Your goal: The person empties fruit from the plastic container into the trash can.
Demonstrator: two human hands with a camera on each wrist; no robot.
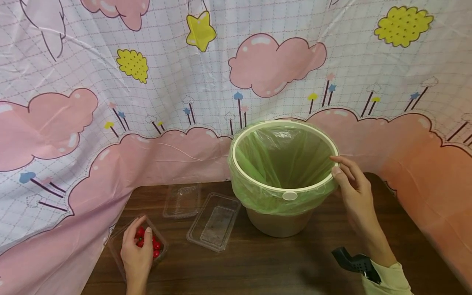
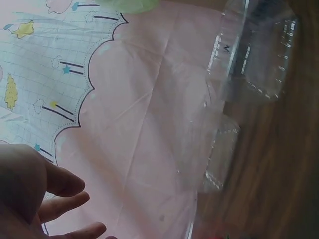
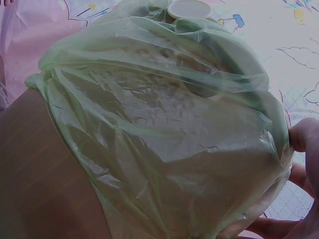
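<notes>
At the lower left of the head view, my left hand (image 1: 136, 252) hovers over a clear plastic container (image 1: 162, 241) of small red fruits (image 1: 156, 245). Its fingers are spread and slightly bent, with nothing between them; the left wrist view shows the same hand (image 2: 55, 199) with parted fingers. My right hand (image 1: 357, 188) grips the right side of the rim of a trash can (image 1: 282, 225), thumb and fingers at the edge. A green plastic bag (image 1: 265, 200) lines the can and folds over its outside, under a pale ring (image 1: 236, 157).
Two clear plastic trays stand between the left hand and the can: a nearer one (image 1: 215, 223) and one farther back (image 1: 182, 200). Everything stands on a dark wooden table (image 1: 228, 270). A patterned cloth (image 1: 177, 159) hangs behind and along both sides.
</notes>
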